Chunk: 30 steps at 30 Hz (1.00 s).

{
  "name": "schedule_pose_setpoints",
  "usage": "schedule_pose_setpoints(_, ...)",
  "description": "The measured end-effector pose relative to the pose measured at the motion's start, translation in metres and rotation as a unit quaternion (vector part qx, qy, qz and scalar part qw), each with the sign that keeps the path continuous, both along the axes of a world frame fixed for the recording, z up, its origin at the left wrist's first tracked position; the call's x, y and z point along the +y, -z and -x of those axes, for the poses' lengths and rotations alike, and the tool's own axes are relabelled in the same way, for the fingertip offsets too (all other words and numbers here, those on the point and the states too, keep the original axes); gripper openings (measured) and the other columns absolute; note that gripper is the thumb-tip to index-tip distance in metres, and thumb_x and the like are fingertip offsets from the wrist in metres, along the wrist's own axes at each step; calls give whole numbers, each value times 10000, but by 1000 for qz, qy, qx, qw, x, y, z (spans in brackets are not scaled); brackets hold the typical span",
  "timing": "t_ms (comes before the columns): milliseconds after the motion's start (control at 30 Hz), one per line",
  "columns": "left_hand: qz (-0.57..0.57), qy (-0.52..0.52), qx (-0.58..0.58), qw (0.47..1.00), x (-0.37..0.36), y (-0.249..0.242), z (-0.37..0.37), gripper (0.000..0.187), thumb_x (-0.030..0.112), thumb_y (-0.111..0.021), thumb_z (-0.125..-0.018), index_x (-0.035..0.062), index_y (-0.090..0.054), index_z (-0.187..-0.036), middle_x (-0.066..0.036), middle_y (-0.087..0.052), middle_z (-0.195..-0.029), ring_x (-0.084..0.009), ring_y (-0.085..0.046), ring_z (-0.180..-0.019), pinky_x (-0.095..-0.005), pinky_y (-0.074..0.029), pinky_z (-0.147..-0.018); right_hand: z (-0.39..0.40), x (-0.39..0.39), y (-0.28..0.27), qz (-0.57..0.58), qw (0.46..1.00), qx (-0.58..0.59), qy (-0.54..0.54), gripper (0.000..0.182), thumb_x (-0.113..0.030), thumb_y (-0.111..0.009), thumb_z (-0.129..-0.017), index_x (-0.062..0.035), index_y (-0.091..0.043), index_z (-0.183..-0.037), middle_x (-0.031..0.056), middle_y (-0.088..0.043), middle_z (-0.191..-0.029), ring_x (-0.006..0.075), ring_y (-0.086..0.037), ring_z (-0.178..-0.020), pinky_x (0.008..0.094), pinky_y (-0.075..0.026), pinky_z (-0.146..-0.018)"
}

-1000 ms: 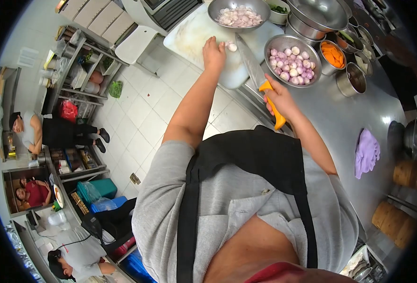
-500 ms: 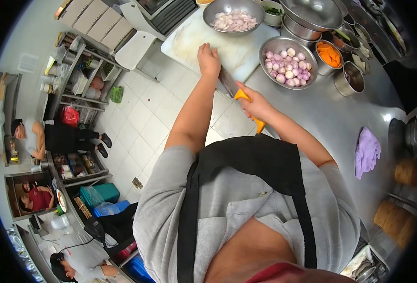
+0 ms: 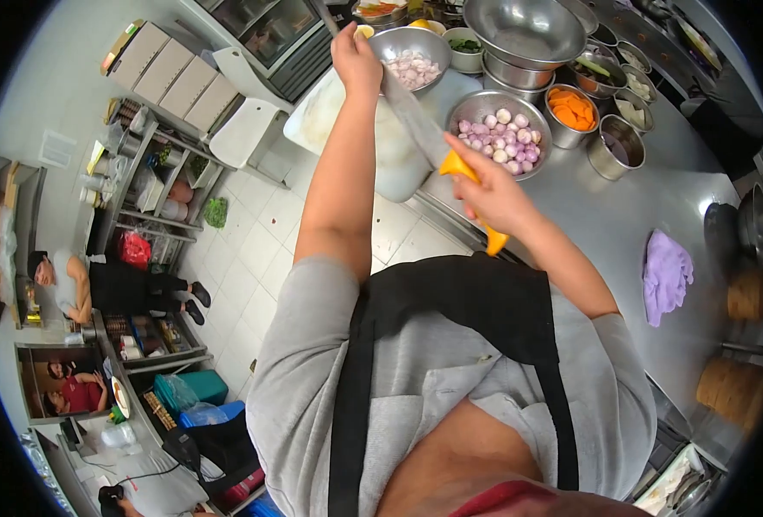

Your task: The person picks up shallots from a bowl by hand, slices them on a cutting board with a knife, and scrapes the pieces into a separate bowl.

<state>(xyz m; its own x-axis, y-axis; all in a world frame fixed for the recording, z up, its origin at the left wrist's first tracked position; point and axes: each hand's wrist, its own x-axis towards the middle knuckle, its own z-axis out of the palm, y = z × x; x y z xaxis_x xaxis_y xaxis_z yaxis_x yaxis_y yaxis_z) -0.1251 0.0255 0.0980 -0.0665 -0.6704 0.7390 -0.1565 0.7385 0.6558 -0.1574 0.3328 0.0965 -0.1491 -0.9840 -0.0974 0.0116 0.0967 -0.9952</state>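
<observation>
My right hand (image 3: 489,189) is wrapped around the yellow-orange handle of a large kitchen knife (image 3: 416,121). The broad blade points away from me, up and to the left, over the cutting board. My left hand (image 3: 357,62) is closed at the far part of the blade, and a narrow grey strip shows beyond its fingers; the exact contact is hidden. Under the blade lies a white cutting board (image 3: 321,121). On its far end stands a metal bowl of sliced shallots (image 3: 412,71). A bowl of whole peeled shallots (image 3: 500,142) sits to the right.
Metal pots with carrot slices (image 3: 571,108) and dark contents (image 3: 616,148) stand on the steel counter (image 3: 588,207). A stacked metal bowl (image 3: 528,30) is behind them. A purple cloth (image 3: 668,276) lies at right. Other people are at left, one standing (image 3: 131,276).
Both hands and the knife have risen and moved away from me, showing more of the blade. The whole view has shifted slightly.
</observation>
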Motion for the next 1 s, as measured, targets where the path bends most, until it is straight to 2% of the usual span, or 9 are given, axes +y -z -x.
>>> schedule_pose_setpoints(67,-20,42,32,998,-17,-7,24,260,128,-554,-878,-14,-591,-1092,-218,-571,-1105,-350,-543,-1041,-380,-437,-890,12,22,-14,2,998,14,53,577,-67,-453,-916,-211,-291,-1450,-13,-489,-737,42,-432,-498,196,-382,-438)
schedule_pose_setpoints(200,-68,-34,-332,940,-57,43,66,229,208,-602,-850,57,-649,-1016,-195,-616,-1050,-348,-585,-982,-402,-464,-846,25,58,-21,33,988,57,137,560,-81,-485,-908,-197,-332,-1433,-31,-500,-734,47,-431,-510,208,-402,-476)
schedule_pose_setpoints(400,41,-29,79,996,-61,14,82,161,179,-585,-851,48,-662,-903,-178,-639,-853,-352,-598,-780,-438,-461,-720,35,111,-39,36,973,59,220,556,-59,-478,-906,-185,-342,-1430,-23,-511,-770,31,-421,-516,188,-381,-471)
schedule_pose_setpoints(500,-80,-17,-463,882,-75,28,74,436,466,-527,-854,110,-619,-1088,-186,-635,-1070,-381,-585,-1017,-458,-413,-930,41,125,-37,89,959,59,262,573,-26,-467,-894,-159,-331,-1434,2,-527,-782,33,-435,-514,181,-376,-461)
schedule_pose_setpoints(600,332,-146,-371,855,-33,43,63,442,443,-568,-832,116,-599,-1129,-185,-641,-1028,-379,-586,-1008,-454,-391,-966,45,135,-38,115,951,41,283,573,-14,-462,-891,-144,-331,-1432,12,-527,-779,36,-440,-514,181,-375,-454)
schedule_pose_setpoints(667,259,-129,-376,880,23,10,68,390,357,-610,-823,105,-599,-1120,-138,-644,-1033,-336,-598,-997,-414,-435,-931,49,140,-37,121,949,35,290,573,-10,-460,-889,-137,-330,-1432,16,-527,-779,38,-440,-514,183,-375,-450)
schedule_pose_setpoints(733,62,163,-359,917,54,11,77,329,252,-660,-773,73,-636,-1049,-100,-652,-1003,-278,-610,-974,-369,-466,-883,48,141,-35,124,948,28,291,573,-5,-458,-887,-130,-329,-1432,21,-527,-779,40,-441,-513,185,-375,-447)
schedule_pose_setpoints(800,-63,387,-467,792,86,31,83,286,147,-633,-782,89,-635,-1061,-109,-652,-1024,-252,-615,-960,-349,-485,-843,48,141,-34,116,952,37,282,572,-6,-459,-886,-127,-331,-1430,18,-524,-775,41,-440,-512,185,-372,-445)
schedule_pose_setpoints(1000,-37,438,-557,704,140,41,69,296,89,-628,-784,108,-627,-1080,-67,-665,-929,-191,-626,-870,-318,-508,-797,41,136,-25,93,969,9,230,555,-27,-460,-898,-128,-332,-1430,15,-524,-787,44,-440,-510,183,-367,-451)
